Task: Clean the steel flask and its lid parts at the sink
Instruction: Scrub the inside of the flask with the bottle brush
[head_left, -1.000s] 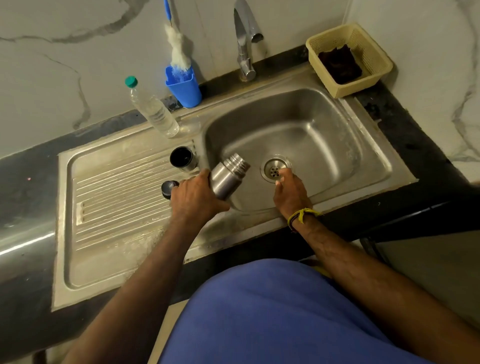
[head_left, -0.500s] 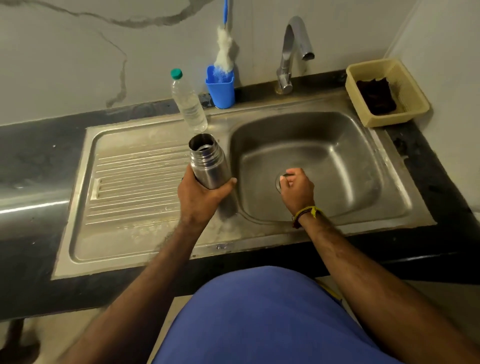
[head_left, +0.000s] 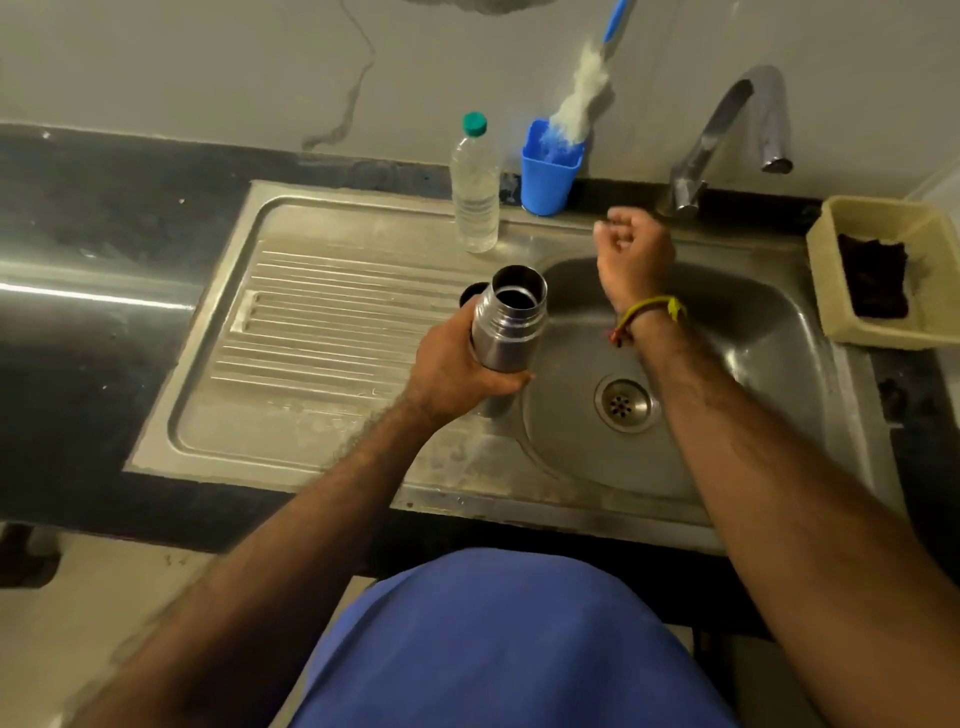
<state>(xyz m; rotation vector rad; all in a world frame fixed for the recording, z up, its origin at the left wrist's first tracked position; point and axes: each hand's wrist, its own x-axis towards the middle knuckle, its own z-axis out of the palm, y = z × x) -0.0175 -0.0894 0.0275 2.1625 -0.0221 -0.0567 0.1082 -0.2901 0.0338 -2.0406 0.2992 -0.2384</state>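
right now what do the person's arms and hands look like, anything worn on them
Both forearms are bare, with no sleeves or gloves in view. The right hand has a yellow thread band tied round its wrist, with a small reddish bit at one end. The left hand and its wrist carry nothing: no watch, band or ring shows.

No readable text, brand, number or sign anywhere in view. Clear plastic bottle (head_left: 475, 193), far side of drainboard: no label showing. Blue cup (head_left: 548, 171), far centre: plain. Steel flask (head_left: 508, 318): bare metal, no marking visible. Yellow basket (head_left: 883, 270), far right: plain.
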